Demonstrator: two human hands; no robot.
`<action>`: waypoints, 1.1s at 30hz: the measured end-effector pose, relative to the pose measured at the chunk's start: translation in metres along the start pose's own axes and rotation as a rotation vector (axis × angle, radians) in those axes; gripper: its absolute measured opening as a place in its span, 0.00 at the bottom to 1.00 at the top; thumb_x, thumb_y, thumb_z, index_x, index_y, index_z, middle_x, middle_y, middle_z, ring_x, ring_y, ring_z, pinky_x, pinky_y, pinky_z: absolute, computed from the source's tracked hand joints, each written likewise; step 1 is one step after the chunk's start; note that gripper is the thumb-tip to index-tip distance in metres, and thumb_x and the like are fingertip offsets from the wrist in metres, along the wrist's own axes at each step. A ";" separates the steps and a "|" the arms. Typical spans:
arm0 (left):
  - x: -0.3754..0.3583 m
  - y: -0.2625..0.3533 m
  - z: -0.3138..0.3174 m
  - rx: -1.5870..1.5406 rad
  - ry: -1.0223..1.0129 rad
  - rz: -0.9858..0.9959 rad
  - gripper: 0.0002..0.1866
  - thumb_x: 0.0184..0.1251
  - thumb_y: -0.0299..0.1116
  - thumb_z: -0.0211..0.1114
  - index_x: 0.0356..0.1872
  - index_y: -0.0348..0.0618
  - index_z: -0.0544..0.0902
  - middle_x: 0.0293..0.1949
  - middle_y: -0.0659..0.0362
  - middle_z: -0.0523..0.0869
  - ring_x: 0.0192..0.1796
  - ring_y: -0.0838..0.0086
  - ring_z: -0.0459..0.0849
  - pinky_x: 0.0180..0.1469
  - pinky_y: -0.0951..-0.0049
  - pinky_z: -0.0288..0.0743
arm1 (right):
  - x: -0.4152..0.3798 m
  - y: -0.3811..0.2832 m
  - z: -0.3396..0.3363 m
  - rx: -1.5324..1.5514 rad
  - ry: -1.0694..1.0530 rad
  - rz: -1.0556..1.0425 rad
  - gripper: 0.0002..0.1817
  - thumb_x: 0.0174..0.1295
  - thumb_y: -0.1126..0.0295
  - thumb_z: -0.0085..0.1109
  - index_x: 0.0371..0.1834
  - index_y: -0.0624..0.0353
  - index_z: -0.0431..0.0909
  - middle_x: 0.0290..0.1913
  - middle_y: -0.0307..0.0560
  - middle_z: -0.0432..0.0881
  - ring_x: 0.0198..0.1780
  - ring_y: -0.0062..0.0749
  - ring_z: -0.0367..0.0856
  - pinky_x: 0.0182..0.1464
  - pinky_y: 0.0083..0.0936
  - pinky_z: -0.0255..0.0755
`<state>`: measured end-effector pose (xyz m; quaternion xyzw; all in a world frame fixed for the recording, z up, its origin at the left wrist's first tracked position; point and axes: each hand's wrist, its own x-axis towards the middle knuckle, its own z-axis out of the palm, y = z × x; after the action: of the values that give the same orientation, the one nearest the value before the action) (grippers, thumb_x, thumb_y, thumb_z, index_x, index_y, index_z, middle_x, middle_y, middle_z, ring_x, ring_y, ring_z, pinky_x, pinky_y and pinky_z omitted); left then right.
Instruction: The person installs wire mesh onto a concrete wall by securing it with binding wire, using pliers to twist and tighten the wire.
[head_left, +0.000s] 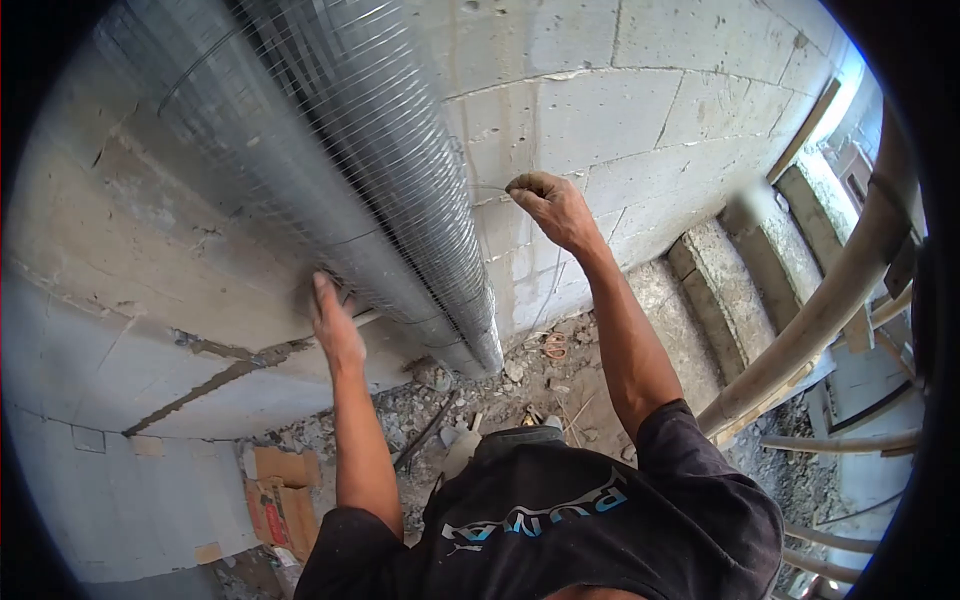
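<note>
Two tall grey pipes (285, 165) wrapped in wire mesh (400, 130) stand side by side against the block wall. To their right, my right hand (548, 208) is closed in a pinch on a thin wire (488, 187), which runs left toward the mesh. My left hand (338, 325) is at the left side of the pipes, low down, with its fingers stretched out along the mesh. Part of that hand is smeared, and whether it presses on the mesh is hard to tell. A thin wire tie (200, 68) circles the left pipe higher up.
Concrete steps (725, 285) rise on the right, beside a round wooden pole (825, 300). Rubble (515, 372) covers the floor at the pipes' foot, with a small coil of wire (555, 346) on it. Torn cardboard (283, 500) lies at lower left.
</note>
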<state>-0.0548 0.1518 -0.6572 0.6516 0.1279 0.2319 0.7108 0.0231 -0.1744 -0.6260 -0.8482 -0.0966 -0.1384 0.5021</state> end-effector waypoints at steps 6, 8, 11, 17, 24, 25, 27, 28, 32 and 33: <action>0.001 -0.005 0.026 -0.090 -0.077 0.006 0.40 0.80 0.57 0.34 0.78 0.32 0.45 0.79 0.48 0.51 0.79 0.59 0.54 0.79 0.64 0.45 | 0.010 0.007 -0.006 0.051 -0.080 0.074 0.15 0.66 0.65 0.59 0.48 0.64 0.84 0.43 0.51 0.88 0.46 0.32 0.84 0.52 0.29 0.75; 0.008 -0.018 0.021 -0.163 -0.135 0.010 0.40 0.80 0.57 0.34 0.78 0.32 0.47 0.78 0.48 0.53 0.78 0.60 0.56 0.78 0.65 0.48 | 0.010 -0.004 -0.002 0.056 -0.127 0.149 0.16 0.66 0.64 0.59 0.48 0.65 0.83 0.43 0.48 0.87 0.47 0.32 0.82 0.54 0.30 0.74; 0.008 -0.007 0.019 -0.251 -0.308 -0.007 0.40 0.80 0.58 0.33 0.77 0.31 0.51 0.77 0.48 0.58 0.76 0.60 0.59 0.77 0.64 0.50 | 0.017 0.005 -0.001 0.069 -0.137 0.141 0.16 0.67 0.63 0.60 0.47 0.65 0.83 0.38 0.43 0.85 0.39 0.26 0.80 0.45 0.26 0.75; 0.019 -0.040 0.023 -0.240 -0.300 0.091 0.42 0.79 0.62 0.31 0.71 0.28 0.63 0.69 0.45 0.71 0.69 0.59 0.71 0.72 0.63 0.61 | 0.013 0.007 0.004 0.223 -0.080 0.217 0.13 0.68 0.62 0.60 0.46 0.60 0.83 0.30 0.33 0.76 0.27 0.13 0.66 0.27 0.15 0.62; 0.022 -0.037 0.022 -0.496 -0.295 -0.126 0.44 0.78 0.64 0.30 0.74 0.30 0.58 0.72 0.46 0.66 0.72 0.58 0.67 0.75 0.62 0.56 | 0.008 0.000 0.009 0.098 0.028 0.166 0.12 0.68 0.66 0.59 0.47 0.62 0.83 0.32 0.35 0.80 0.29 0.16 0.69 0.32 0.17 0.65; 0.026 -0.034 0.015 -0.741 -0.311 -0.307 0.44 0.78 0.64 0.30 0.74 0.30 0.59 0.72 0.46 0.66 0.72 0.58 0.66 0.75 0.61 0.56 | 0.007 0.002 0.009 0.063 0.029 0.151 0.12 0.68 0.66 0.59 0.47 0.62 0.83 0.32 0.35 0.80 0.30 0.16 0.70 0.33 0.17 0.66; 0.031 -0.024 0.008 -0.955 -0.305 -0.504 0.44 0.78 0.64 0.31 0.74 0.30 0.59 0.72 0.46 0.66 0.72 0.58 0.66 0.75 0.61 0.56 | 0.008 0.006 0.012 -0.026 0.004 0.121 0.12 0.67 0.66 0.59 0.45 0.63 0.83 0.31 0.36 0.81 0.34 0.18 0.73 0.39 0.19 0.69; 0.033 -0.016 0.006 -0.922 -0.286 -0.520 0.44 0.78 0.64 0.31 0.74 0.29 0.59 0.72 0.46 0.66 0.72 0.58 0.66 0.75 0.62 0.56 | 0.008 0.006 0.013 -0.035 0.003 0.135 0.12 0.67 0.66 0.59 0.45 0.63 0.83 0.31 0.37 0.81 0.34 0.18 0.74 0.40 0.20 0.70; 0.028 -0.058 0.030 -0.142 -0.170 0.172 0.45 0.74 0.69 0.34 0.59 0.28 0.72 0.56 0.42 0.77 0.57 0.56 0.75 0.63 0.59 0.65 | 0.016 0.014 0.005 -0.086 -0.012 0.109 0.11 0.67 0.66 0.60 0.42 0.64 0.82 0.32 0.39 0.83 0.36 0.19 0.75 0.41 0.22 0.70; 0.028 -0.057 0.030 -0.115 -0.165 0.176 0.45 0.74 0.70 0.34 0.56 0.29 0.73 0.52 0.43 0.77 0.54 0.57 0.74 0.60 0.59 0.66 | 0.019 0.016 0.002 -0.107 0.005 0.051 0.11 0.67 0.66 0.60 0.42 0.64 0.82 0.32 0.39 0.83 0.35 0.19 0.75 0.41 0.22 0.70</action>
<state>-0.0066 0.1374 -0.7061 0.6354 -0.0022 0.2462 0.7319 0.0459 -0.1793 -0.6337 -0.8756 -0.0665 -0.1326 0.4597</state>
